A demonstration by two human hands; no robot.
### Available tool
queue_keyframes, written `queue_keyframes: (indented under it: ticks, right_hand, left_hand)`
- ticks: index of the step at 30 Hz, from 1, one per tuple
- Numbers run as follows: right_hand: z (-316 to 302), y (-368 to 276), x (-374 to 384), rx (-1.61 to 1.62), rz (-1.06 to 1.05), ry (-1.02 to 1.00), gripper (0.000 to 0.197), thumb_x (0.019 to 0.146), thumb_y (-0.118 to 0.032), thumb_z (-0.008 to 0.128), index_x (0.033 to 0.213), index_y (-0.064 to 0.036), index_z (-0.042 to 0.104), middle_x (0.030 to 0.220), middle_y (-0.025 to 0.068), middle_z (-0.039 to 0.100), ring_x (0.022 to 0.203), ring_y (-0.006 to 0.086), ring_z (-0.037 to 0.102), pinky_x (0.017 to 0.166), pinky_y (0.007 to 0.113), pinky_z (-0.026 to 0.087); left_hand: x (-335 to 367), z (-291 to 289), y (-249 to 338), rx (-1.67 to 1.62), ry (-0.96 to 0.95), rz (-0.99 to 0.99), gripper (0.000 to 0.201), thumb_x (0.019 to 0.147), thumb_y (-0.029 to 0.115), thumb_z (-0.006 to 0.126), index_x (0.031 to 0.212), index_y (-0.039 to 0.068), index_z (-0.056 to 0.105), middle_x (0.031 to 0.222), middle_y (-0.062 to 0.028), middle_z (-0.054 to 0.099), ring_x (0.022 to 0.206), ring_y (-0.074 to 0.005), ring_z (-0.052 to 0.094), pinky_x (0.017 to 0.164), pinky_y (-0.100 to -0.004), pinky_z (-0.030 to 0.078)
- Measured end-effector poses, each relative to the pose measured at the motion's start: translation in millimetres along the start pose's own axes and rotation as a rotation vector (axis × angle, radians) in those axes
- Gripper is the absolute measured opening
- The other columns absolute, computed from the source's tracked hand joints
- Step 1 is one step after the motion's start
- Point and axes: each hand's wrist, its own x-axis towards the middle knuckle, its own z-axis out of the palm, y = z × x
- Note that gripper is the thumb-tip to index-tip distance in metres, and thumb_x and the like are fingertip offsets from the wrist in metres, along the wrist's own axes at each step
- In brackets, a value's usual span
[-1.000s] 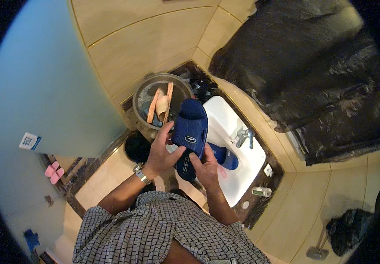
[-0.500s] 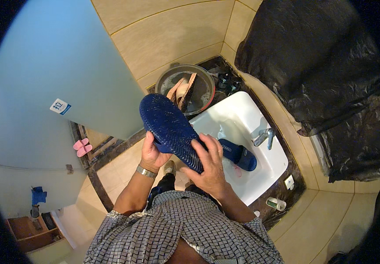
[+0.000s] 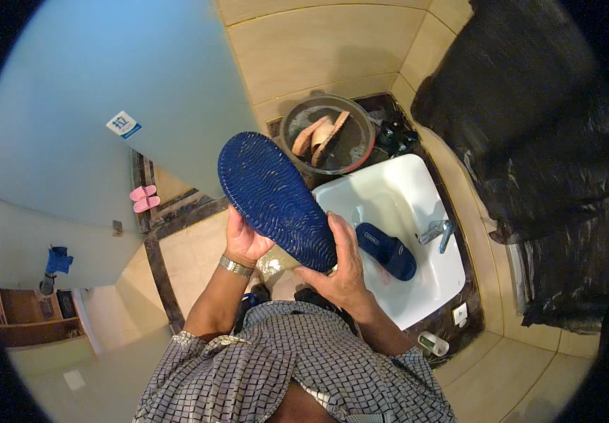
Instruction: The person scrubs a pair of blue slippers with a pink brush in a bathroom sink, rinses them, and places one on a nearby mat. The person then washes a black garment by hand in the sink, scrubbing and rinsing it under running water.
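Note:
A dark blue slipper (image 3: 273, 194) is held up between my hands, its ridged sole facing me. My left hand (image 3: 245, 238), with a metal watch at the wrist, grips its left side from beneath. On the heel end my right hand (image 3: 341, 264) closes, thumb and fingers along the edge. To the right, a second blue slipper (image 3: 387, 252) lies in the white sink (image 3: 343, 185) with its strap up. Some pale streaks show on the sink floor beside it.
Beyond the sink sits a round basin (image 3: 366, 120) holding wet pinkish slippers (image 3: 323, 134). Dark bottles (image 3: 397, 139) stand beside it. A faucet (image 3: 440, 234) is at the sink's right edge, a white cup-like container (image 3: 433, 343) nearer. Left are a frosted door (image 3: 156, 77) and pink slippers (image 3: 145, 198).
The held slipper has turned so its sole shows more fully and flatly. My right fingers have shifted from across the sole to its edge. The view has shifted slightly.

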Motion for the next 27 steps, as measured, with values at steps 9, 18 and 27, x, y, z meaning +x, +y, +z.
queue_keyframes:
  ticks: [9, 18, 27]
  right_hand:
    - [72.4, -41.2, 45.0, -0.064, -0.002, -0.253, 0.114, 0.072, -0.023, 0.096, 0.162, 0.0015, 0.028, 0.153, 0.0276, 0.047, 0.145, 0.0409, 0.045, 0.12, 0.049, 0.038]
    - [243.8, -90.1, 121.2, 0.404, 0.379, -0.666, 0.052, 0.101, -0.018, 0.065, 0.146, 0.0044, 0.052, 0.124, 0.0096, 0.068, 0.111, 0.0174, 0.065, 0.101, 0.033, 0.052]
    - [408.8, -149.4, 144.8, 0.63, 0.389, -0.897, 0.048, 0.097, -0.031, 0.075, 0.132, 0.0011, 0.065, 0.111, 0.0103, 0.074, 0.1, 0.0183, 0.069, 0.093, 0.035, 0.056]
  left_hand:
    - [-50.4, -12.7, 88.2, 0.0, 0.074, 0.203, 0.074, 0.102, 0.053, 0.065, 0.16, 0.012, 0.043, 0.161, -0.0155, 0.048, 0.147, -0.0357, 0.047, 0.121, -0.0578, 0.039]
    - [-138.4, -71.3, 223.9, 0.075, 0.158, 0.367, 0.066, 0.109, 0.054, 0.049, 0.16, 0.012, 0.044, 0.161, -0.0144, 0.049, 0.148, -0.0355, 0.047, 0.124, -0.0576, 0.036]
    - [-230.5, -91.0, 357.0, 0.053, 0.266, 0.527, 0.065, 0.111, 0.051, 0.046, 0.157, 0.005, 0.043, 0.154, -0.0176, 0.055, 0.139, -0.0316, 0.057, 0.115, -0.0512, 0.05]
